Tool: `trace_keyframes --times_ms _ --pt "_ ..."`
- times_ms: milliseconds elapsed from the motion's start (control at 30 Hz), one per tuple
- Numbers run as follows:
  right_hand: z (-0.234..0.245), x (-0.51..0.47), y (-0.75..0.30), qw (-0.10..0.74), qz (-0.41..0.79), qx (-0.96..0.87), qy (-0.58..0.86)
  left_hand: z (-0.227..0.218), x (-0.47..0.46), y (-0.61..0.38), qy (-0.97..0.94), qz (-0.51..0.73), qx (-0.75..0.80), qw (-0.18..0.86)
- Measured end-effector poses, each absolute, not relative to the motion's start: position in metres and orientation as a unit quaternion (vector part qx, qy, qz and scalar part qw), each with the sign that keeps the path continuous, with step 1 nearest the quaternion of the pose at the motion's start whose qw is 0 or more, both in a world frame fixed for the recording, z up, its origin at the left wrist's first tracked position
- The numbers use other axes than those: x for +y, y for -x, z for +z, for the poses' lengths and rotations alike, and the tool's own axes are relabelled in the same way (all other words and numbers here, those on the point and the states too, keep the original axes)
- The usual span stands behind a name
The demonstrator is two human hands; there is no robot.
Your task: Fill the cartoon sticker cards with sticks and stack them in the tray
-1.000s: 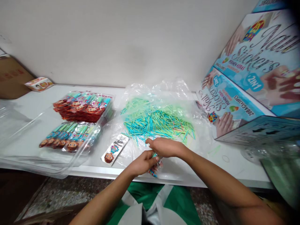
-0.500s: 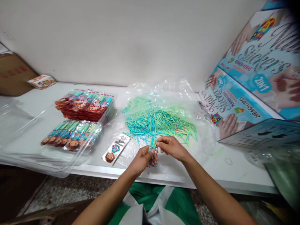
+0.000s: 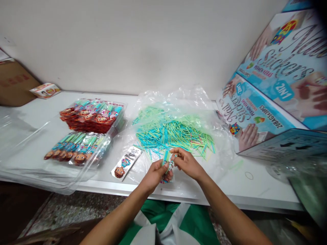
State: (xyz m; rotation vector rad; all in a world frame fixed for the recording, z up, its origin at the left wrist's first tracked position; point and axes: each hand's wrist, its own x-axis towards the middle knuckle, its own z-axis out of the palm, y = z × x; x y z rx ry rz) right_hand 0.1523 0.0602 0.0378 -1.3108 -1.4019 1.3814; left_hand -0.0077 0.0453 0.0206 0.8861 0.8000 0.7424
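Observation:
In front of me, my left hand is closed around a small clear packet with a printed cartoon face, its thumb across the front. Green and blue sticks stand up inside the packet's top. My right hand pinches at the packet's upper right edge, thumb and forefinger together. Just beyond both hands lies a heap of thin blue and green sticks on clear plastic sheeting. Left of my left hand, a flat packet with a cartoon head lies on the table.
A clear plastic tray at left holds stacked red packets and a row of stick-filled packets. Large printed boxes stand at right. A brown carton and small box sit at far left, along the wall.
My right fingers have shifted slightly at the packet's top right edge, curling more and moving a little away from the sticks. My left hand keeps its hold.

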Motion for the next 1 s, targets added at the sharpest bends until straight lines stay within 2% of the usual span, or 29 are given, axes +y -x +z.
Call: trace_keyframes --times_ms 733,1000 --pt "0.0459 0.0593 -0.1517 0.356 0.459 -0.618 0.529 0.0276 0.0441 0.0077 -0.406 0.315 0.363 0.778" --pt "0.0446 0.0565 -0.1478 0.374 0.425 -0.631 0.531 0.0258 0.0440 0.0072 -0.401 0.324 0.365 0.775"
